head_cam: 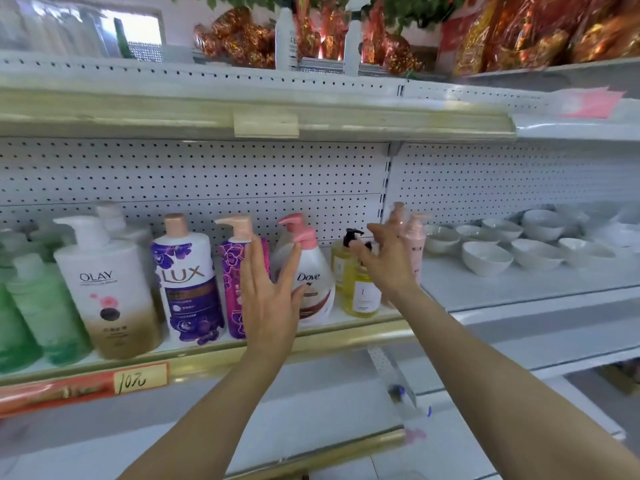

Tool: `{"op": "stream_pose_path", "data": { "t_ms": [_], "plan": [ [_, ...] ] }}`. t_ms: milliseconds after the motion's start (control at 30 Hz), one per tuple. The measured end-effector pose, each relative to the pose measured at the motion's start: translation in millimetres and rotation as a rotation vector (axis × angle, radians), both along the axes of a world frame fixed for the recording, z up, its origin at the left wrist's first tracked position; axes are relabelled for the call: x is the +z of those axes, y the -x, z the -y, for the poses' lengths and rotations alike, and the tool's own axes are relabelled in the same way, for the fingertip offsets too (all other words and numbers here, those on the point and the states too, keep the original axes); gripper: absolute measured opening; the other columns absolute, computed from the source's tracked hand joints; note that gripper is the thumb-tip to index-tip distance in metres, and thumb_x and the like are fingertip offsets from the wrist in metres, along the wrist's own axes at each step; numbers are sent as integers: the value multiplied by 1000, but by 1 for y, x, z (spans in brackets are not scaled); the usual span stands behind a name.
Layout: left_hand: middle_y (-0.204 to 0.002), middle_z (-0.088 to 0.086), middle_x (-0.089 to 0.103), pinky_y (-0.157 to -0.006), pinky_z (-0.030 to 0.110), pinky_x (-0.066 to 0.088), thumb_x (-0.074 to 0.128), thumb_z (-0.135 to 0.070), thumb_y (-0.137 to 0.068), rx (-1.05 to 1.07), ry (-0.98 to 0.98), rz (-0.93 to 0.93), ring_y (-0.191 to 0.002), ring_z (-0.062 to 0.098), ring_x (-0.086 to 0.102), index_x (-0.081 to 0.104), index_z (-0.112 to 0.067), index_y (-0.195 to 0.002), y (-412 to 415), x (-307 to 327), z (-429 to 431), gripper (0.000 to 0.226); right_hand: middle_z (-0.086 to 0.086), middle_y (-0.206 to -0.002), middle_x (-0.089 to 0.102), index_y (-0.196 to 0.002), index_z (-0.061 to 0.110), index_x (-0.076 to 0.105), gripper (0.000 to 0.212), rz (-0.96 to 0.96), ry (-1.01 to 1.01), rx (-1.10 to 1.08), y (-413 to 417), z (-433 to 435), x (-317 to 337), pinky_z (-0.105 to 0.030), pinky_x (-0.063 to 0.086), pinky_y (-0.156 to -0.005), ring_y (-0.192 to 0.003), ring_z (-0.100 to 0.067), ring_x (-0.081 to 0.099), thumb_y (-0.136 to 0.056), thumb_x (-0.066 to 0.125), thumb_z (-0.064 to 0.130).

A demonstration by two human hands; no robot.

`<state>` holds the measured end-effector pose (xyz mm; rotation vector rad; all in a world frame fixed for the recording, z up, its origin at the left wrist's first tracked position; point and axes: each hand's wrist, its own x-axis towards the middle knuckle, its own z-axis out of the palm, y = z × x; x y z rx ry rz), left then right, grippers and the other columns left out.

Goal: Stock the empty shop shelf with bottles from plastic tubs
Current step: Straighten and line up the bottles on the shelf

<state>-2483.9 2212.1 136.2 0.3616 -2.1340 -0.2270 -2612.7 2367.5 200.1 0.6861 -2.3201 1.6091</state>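
Hovering at the shelf (346,332), left grip (270,292) and right grip (384,261) splayed, holding nothing.
One OLAY bottle (104,282), one LUX bottle (187,282), one Dove bottle (313,289) up front; two yellow bottles (363,292), two pink bottles (414,237) rightward.

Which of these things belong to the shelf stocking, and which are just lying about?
Part of the job: left hand, right hand, shelf, Olay bottle, Lux bottle, Dove bottle, yellow bottles, pink bottles.
Just lying about: bowls, price tag, red-gold decorations.
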Motion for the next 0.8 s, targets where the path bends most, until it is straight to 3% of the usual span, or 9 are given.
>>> {"op": "stream_pose_path", "data": {
  "t_ms": [67, 100, 167, 233, 367, 500, 633, 700, 800],
  "plan": [
    [-159, 25, 14, -118, 50, 23, 74, -22, -84, -52, 3, 14, -149, 39, 12, 41, -27, -148, 4, -6, -4, 73, 3, -143, 45, -156, 14, 20, 95, 43, -38, 42, 1, -9, -11, -20, 52, -90, -109, 6, 54, -82, 78, 26],
    [-159, 25, 17, -118, 47, 24, 75, -21, -83, -89, 11, 25, -148, 39, 15, 44, -26, -146, 6, -9, -6, 70, -2, -148, 42, -155, 14, 19, 93, 68, -79, 53, 3, -12, -18, -24, 51, -92, -112, -1, 55, -83, 78, 19],
    [-159, 20, 21, -117, 40, 20, 76, -20, -82, -149, -3, 67, -147, 36, 18, 50, -25, -141, 11, -11, -8, 65, -3, -151, 41, -153, 18, 25, 89, 113, -175, 38, 5, -16, -29, -26, 40, -95, -129, -17, 49, -83, 79, 19],
    [-160, 15, 22, -114, 33, 19, 76, -23, -82, -167, -23, 117, -147, 32, 19, 54, -25, -138, 18, -9, -9, 60, -1, -152, 41, -154, 17, 25, 92, 122, -231, 41, 11, -16, -32, -23, 32, -95, -137, -21, 43, -81, 81, 21],
    [-160, 12, 20, -112, 38, 32, 76, -24, -82, -145, -35, 156, -148, 29, 18, 53, -26, -140, 23, -5, -10, 62, -8, -145, 50, -147, 13, 35, 73, 111, -378, 103, 21, -17, -36, -31, 38, -100, -132, -28, 48, -87, 75, 16],
    [-162, 8, 12, -105, 40, 42, 71, -25, -87, -112, -45, 201, -148, 26, 16, 41, -34, -147, 29, -5, -12, 68, -8, -134, 57, -138, 13, 45, 76, 104, -397, 31, 37, -17, -40, -35, 47, -99, -121, -27, 56, -75, 85, 31],
    [-161, 7, 14, -97, 41, 49, 72, -28, -85, -70, -59, 202, -141, 28, 26, 37, -35, -148, 37, -4, -19, 73, -8, -140, 48, -137, 16, 45, 90, 93, -391, 61, 49, -18, -44, -39, 44, -106, -130, -26, 47, -64, 87, 48],
    [-160, 7, 17, -93, 40, 50, 76, -27, -82, -49, -58, 209, -134, 28, 35, 37, -36, -148, 40, -4, -20, 78, -8, -142, 46, -139, 18, 44, 88, 84, -411, 122, 55, -17, -44, -44, 41, -109, -136, -28, 39, -67, 85, 46],
    [-156, 7, 24, -90, 42, 53, 78, -27, -79, -11, -63, 236, -127, 28, 40, 38, -37, -146, 43, 0, -18, 78, -5, -139, 48, -139, 22, 43, 76, 93, -446, 256, 64, -15, -44, -36, 40, -106, -132, -25, 43, -75, 78, 45]
  ]
}}
